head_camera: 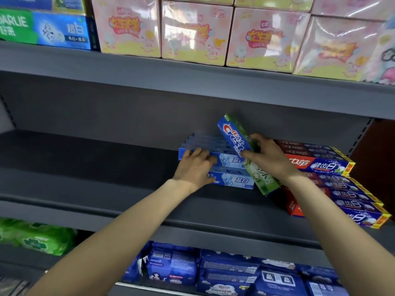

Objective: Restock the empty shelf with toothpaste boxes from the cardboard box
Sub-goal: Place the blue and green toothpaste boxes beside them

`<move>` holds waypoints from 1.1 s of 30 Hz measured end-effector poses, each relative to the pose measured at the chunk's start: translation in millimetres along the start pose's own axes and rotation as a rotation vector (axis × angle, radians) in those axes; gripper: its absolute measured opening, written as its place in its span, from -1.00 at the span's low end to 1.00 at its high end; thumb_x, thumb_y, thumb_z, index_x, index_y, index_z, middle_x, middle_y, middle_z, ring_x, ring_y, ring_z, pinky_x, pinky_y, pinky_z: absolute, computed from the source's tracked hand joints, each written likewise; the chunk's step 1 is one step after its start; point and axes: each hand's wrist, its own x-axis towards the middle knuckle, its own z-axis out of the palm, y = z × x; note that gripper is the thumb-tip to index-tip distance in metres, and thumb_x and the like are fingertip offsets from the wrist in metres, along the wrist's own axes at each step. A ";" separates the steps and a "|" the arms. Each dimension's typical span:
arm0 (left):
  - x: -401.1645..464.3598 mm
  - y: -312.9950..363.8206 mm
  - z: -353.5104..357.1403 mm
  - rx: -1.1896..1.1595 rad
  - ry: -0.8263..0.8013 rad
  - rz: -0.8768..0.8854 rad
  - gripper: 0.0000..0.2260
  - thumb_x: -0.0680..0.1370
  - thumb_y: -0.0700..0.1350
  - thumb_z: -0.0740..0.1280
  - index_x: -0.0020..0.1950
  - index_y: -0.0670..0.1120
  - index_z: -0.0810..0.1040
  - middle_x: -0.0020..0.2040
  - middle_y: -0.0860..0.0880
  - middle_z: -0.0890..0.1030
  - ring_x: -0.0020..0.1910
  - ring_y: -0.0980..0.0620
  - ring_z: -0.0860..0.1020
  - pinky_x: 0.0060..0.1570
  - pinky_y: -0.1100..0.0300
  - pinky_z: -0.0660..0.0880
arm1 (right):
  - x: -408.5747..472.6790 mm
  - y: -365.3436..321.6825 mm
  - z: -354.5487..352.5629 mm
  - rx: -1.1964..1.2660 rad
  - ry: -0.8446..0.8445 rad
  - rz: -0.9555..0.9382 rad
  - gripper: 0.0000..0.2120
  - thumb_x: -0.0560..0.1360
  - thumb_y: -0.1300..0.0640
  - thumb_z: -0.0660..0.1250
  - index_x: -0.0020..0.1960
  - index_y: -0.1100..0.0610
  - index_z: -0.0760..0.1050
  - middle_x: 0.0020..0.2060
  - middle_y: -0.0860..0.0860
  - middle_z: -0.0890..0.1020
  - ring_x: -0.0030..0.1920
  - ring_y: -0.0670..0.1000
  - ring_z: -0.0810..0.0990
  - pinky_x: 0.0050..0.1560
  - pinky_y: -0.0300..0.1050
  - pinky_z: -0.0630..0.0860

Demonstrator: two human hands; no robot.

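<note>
On the grey middle shelf [106,189] lies a stack of light blue toothpaste boxes [233,180]. My left hand [195,167] rests on the left end of that stack, fingers curled over its front edge. My right hand [270,158] grips a blue and green Crest toothpaste box [234,135], held tilted with its upper end toward the shelf's back and its lower end near the shelf surface, between the blue stack and a pile of red and dark blue toothpaste boxes [333,167]. The cardboard box is out of view.
The shelf above carries pink and yellow wrapped packs [192,28] and a green and blue toothpaste box [47,28]. The shelf below holds blue packs [224,272] and green packs [36,238]. A brown side panel [382,154] bounds the right end.
</note>
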 end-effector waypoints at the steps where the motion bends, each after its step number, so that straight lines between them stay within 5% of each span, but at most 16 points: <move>1: -0.2 -1.2 -2.5 -0.065 0.006 -0.016 -0.57 0.51 0.10 0.31 0.34 0.00 0.40 0.31 0.01 0.40 0.35 0.00 0.30 0.30 0.10 0.17 | 0.2 0.7 1.9 0.030 -0.009 0.000 -0.73 0.45 0.15 0.40 0.12 0.08 0.46 -0.08 -0.01 0.63 -0.12 -0.03 0.62 -0.09 -0.13 0.53; 7: -4.7 -11.6 -23.8 -0.763 0.207 -0.287 -0.72 0.54 -0.20 0.31 0.25 -0.12 0.47 0.14 -0.06 0.58 0.16 -0.02 0.54 0.12 0.26 0.41 | 6.3 -6.8 12.3 0.291 -0.065 -0.009 -0.64 0.47 0.22 0.39 0.25 0.14 0.47 -0.14 -0.06 0.62 -0.16 -0.10 0.60 -0.18 -0.39 0.51; 11: -11.4 -27.3 -41.2 -0.477 0.364 -0.291 -0.46 0.49 -0.15 0.39 0.44 -0.08 0.28 0.37 -0.08 0.32 0.33 -0.06 0.32 0.29 0.08 0.34 | 17.1 -15.7 16.0 -0.147 -0.204 -0.158 -0.47 0.44 0.12 0.43 0.38 0.04 0.40 0.22 -0.02 0.57 0.24 -0.03 0.51 0.28 -0.14 0.40; 17: -18.8 -42.6 -40.6 -0.275 0.094 -0.203 -0.59 0.57 -0.06 0.29 0.41 0.02 0.34 0.38 0.01 0.36 0.34 -0.04 0.33 0.29 0.05 0.34 | 23.2 -16.1 34.6 -0.405 -0.198 -0.242 -0.48 0.50 0.13 0.36 0.42 -0.09 0.33 0.08 0.00 0.44 0.15 0.04 0.47 0.12 -0.13 0.37; 23: -21.2 -41.2 -29.1 -0.256 0.020 -0.199 -0.60 0.58 -0.11 0.25 0.42 0.05 0.35 0.43 0.05 0.33 0.37 -0.02 0.33 0.30 0.06 0.37 | 18.6 6.2 49.2 -0.605 -0.012 -0.333 -0.57 0.52 0.09 0.31 0.37 -0.12 0.39 0.18 -0.01 0.41 0.24 0.02 0.34 0.27 -0.06 0.31; 33: -29.4 -30.3 -30.8 -0.187 -0.001 -0.281 -0.57 0.58 -0.09 0.23 0.45 0.03 0.28 0.43 0.00 0.30 0.39 -0.04 0.27 0.32 0.08 0.26 | 6.8 -2.9 57.6 -0.592 -0.022 -0.275 -0.58 0.54 0.05 0.27 0.39 -0.01 0.36 0.23 0.01 0.41 0.32 0.05 0.35 0.28 -0.06 0.35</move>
